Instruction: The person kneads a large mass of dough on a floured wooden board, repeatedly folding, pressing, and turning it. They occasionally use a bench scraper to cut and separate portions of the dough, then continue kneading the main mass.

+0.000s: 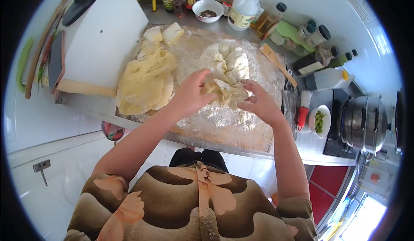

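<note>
A floured mass of dough (226,58) lies on the wooden board (190,43), with its ragged near part between my hands. My left hand (195,90) grips the left side of that part, thumb and fingers curved about it. On its right side, my right hand (257,101) has bent fingers touching the edge; whether they pinch it cannot be told. A larger yellowish slab of dough (145,79) rests on the board's left side. Two smaller dough pieces (173,34) sit at the far left corner. Loose flour (223,116) covers the wood around and below my hands.
A white board (103,37) leans at left. Behind stand a white bowl (208,11), a white jug (244,11) and several bottles. At right are a wooden spatula (278,63), a red-handled brush (303,111), a bowl of chopped greens (319,121) and a steel pot (364,123).
</note>
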Motion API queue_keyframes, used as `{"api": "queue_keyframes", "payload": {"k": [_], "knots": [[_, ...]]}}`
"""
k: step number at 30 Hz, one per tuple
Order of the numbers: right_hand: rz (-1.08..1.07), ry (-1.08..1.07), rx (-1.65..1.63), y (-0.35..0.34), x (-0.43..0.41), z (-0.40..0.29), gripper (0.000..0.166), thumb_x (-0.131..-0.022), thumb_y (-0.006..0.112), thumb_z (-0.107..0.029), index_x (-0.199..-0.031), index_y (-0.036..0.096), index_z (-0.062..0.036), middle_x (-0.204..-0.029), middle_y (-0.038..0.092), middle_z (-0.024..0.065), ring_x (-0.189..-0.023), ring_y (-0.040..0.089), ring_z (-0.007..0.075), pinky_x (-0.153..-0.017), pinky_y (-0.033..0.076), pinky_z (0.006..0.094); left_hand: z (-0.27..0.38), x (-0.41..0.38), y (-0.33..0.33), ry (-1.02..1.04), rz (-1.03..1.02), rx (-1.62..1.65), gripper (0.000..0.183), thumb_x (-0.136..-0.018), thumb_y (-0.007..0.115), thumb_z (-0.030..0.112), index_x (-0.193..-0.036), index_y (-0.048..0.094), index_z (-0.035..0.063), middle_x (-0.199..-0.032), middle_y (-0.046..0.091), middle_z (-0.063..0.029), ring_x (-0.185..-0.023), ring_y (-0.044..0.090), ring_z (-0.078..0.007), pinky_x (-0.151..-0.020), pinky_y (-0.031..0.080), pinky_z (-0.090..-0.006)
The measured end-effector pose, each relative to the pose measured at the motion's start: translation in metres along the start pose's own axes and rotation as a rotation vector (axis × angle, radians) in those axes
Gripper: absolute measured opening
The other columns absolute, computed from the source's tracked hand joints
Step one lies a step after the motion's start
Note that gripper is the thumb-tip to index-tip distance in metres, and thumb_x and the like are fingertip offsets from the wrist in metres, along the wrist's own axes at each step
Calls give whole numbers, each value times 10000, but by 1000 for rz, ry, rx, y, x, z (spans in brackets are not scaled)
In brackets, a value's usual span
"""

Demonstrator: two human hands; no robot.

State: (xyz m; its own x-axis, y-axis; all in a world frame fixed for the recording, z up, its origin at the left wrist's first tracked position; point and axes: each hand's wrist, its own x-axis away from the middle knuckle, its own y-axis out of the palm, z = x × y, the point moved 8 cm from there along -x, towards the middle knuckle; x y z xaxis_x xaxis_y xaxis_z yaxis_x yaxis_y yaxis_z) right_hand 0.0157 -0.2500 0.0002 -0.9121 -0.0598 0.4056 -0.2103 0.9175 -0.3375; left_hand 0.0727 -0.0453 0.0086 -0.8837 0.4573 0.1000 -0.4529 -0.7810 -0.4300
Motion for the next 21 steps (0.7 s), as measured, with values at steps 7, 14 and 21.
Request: {"api": "queue_keyframes", "payload": {"k": [7, 14, 21], "knots": [[183, -37, 830, 8, 51, 35, 927, -779, 760, -298, -1544, 240, -241, -1496, 380, 192, -1093, 621, 367, -851, 547, 438, -9, 57, 22, 377, -92, -614, 726, -701, 789, 105, -1377, 526, 83, -1460, 403, -214, -1306, 437, -412, -1073, 390, -469], [415, -309, 533, 27, 27, 34, 643, -742, 738, -239, -1336, 506, -156, -1249, 569, 111, -966, 661, 331, -790, 555, 432, -25, 44, 21, 432, 61, -576, 661, -608, 755, 15, -1251, 607, 49, -1292, 511, -175, -1125, 512, -386, -957, 440, -470], [485, -208, 342, 17, -14, 9, 565, -705, 775, -213, -1209, 563, -67, -1087, 625, 176, -918, 643, 375, -755, 540, 452, -27, 18, 33, 465, 81, -517, 577, -679, 716, 39, -1241, 594, 2, -1300, 518, -208, -1171, 496, -430, -968, 436, -482]]}}
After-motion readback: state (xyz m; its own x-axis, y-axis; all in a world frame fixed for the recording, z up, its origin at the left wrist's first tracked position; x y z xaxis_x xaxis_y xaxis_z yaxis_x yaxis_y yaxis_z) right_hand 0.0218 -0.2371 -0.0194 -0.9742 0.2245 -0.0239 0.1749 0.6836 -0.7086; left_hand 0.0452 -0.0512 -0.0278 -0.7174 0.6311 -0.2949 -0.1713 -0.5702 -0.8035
